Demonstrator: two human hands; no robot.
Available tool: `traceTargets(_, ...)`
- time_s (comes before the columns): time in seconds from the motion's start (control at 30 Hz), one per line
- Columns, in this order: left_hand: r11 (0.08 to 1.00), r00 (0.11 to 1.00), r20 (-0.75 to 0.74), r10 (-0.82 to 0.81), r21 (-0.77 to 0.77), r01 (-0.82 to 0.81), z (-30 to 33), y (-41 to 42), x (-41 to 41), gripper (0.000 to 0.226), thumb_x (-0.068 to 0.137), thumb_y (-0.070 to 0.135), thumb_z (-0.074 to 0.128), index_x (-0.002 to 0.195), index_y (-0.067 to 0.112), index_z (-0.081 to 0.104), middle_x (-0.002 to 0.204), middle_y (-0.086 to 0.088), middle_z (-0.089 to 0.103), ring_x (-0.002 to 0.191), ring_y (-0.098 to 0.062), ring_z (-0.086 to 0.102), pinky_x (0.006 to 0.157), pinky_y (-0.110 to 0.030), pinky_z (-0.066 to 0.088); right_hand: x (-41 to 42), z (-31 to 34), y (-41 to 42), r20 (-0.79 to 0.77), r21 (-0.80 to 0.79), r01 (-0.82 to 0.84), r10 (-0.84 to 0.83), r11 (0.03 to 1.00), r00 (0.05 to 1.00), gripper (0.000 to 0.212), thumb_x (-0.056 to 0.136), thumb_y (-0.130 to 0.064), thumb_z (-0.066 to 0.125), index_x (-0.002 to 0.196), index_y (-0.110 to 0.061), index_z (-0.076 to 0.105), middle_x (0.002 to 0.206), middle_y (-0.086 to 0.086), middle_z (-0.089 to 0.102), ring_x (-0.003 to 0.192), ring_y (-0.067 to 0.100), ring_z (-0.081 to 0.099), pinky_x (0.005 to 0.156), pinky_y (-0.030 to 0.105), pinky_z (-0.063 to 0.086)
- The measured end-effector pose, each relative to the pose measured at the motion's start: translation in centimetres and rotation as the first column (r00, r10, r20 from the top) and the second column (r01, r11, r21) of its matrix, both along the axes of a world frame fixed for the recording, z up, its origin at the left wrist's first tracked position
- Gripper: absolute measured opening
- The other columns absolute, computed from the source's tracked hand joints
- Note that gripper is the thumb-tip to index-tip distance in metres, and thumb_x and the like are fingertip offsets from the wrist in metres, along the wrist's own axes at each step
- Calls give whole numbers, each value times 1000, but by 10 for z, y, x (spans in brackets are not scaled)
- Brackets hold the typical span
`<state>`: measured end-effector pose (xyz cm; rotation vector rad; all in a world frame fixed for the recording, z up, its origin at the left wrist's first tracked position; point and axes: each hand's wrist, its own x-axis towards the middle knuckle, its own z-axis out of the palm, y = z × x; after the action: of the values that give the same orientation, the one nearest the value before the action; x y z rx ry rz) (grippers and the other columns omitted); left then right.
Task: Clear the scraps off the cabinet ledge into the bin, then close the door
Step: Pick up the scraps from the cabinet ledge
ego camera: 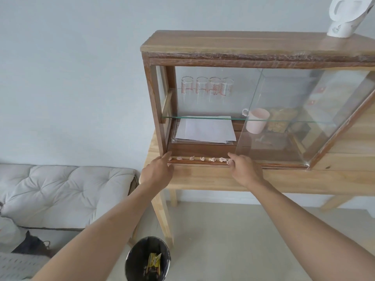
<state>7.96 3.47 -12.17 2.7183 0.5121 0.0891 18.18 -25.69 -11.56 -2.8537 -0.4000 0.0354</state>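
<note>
Scraps point(212, 159) – small crumpled pinkish bits – sit in a row along the cabinet ledge point(198, 162), w/ the glass door point(304, 110) slid open to the right. They look v. light, soft, not fragile; best pinched one by one or swept along the groove. Left hand point(157, 169), fingers loosely extended, touches the ledge's left end, holding nothing. I count approx. 6 scraps clear, plus one at the right hand point(245, 169), whose fingertips seem to be closing on it – can't tell if it's gripped. One bin point(133, 258) on the floor below, some wrappers inside.
</note>
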Motion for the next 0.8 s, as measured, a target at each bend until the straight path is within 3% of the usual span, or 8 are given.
traceTargets(0.1,999,999,0,38,-9,-38,-9,3,8,53,97,41,43,150,44,44,122,0,73,103,-34,68,76,-41,52,2,-7,-5,87,-38,-7,11,999,996,38,106,-29,50,138,-39,68,122,1,78,116,32,71,80,40,52)
traceTargets(0.33,995,992,82,101,-8,-101,-21,8,20,38,99,37,43,127,46,66,108,-8,76,89,-38,68,65,-39,49,2,-12,-9,161,-14,-32,33,999,986,28,104,-33,54,123,-41,74,110,-1,81,104,34,74,71,39,49)
traceTargets(0.5,995,987,124,104,-13,-103,-22,11,23,30,101,34,54,126,41,70,106,-7,76,92,-37,67,72,-42,55,3,-12,-9,173,73,-11,-2,997,985,18,104,-34,57,110,-34,74,103,-6,81,101,31,74,67,36,39)
traceTargets(0.63,995,985,136,103,-16,-102,-23,12,22,29,102,36,55,127,40,68,106,-6,76,94,-36,68,75,-44,57,3,-3,3,148,178,-2,-24,984,989,19,104,-37,60,112,-36,76,102,-10,82,99,27,74,72,35,48)
traceTargets(0.8,995,984,142,104,-23,-102,-22,10,18,28,103,36,55,127,39,68,108,-3,77,97,-33,68,75,-43,57,4,-1,16,36,115,-11,7,993,999,23,104,-42,56,109,-37,79,89,-1,81,95,34,74,76,38,56)
